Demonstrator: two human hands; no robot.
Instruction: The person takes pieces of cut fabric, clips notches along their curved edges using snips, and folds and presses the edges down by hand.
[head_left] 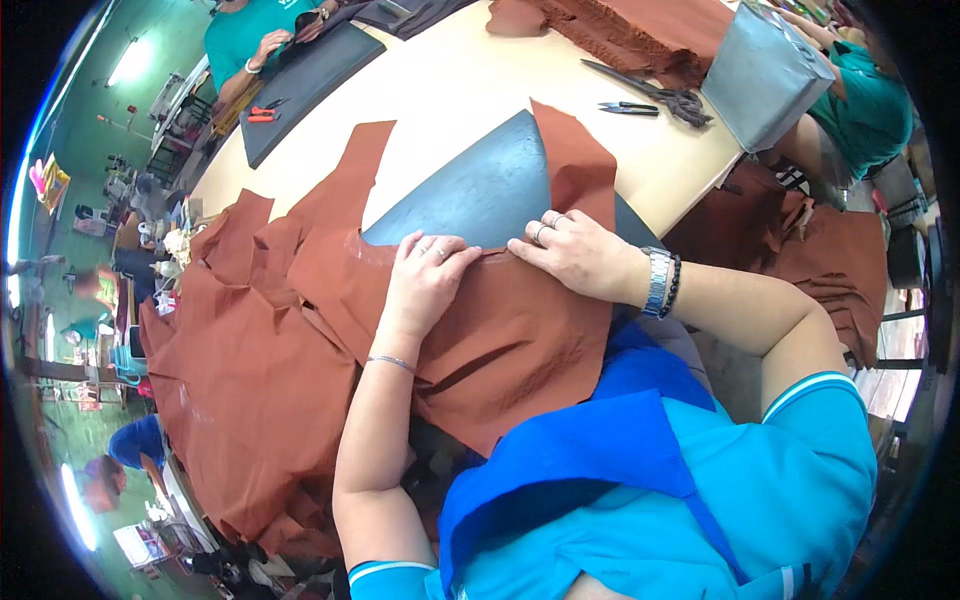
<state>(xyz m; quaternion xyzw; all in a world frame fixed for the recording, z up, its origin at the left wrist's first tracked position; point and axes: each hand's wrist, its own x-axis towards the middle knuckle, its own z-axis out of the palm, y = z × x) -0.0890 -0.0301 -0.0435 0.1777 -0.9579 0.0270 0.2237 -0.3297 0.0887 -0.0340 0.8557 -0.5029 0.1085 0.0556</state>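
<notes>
Work at the near side of the pale counter. Reddish-brown cloth lies across the counter's near edge and hangs down toward the wearer's blue apron. Dark smooth panel, curved on one side, lies on the counter just beyond the cloth's worked edge; a strip of brown runs up along its right side.

Left hand and right hand close beside each other, not touching. Thumb and fingers of each pinched on the cloth's edge, a short stretch of fold between them. Layers under the fingertips hidden.

Step in hand, as I read it: turning or lining up that edge by finger, close against the panel. A next move along it would call for one hand pinning the fold while the other smooths or re-grips further on, with slack in the hanging part so its weight does not drag the edge out of line. Creases below the hands could pull it askew.

Tools out of the hands: dark shears and small snips on the far right; red-handled cutters far left, near a co-worker.
</notes>
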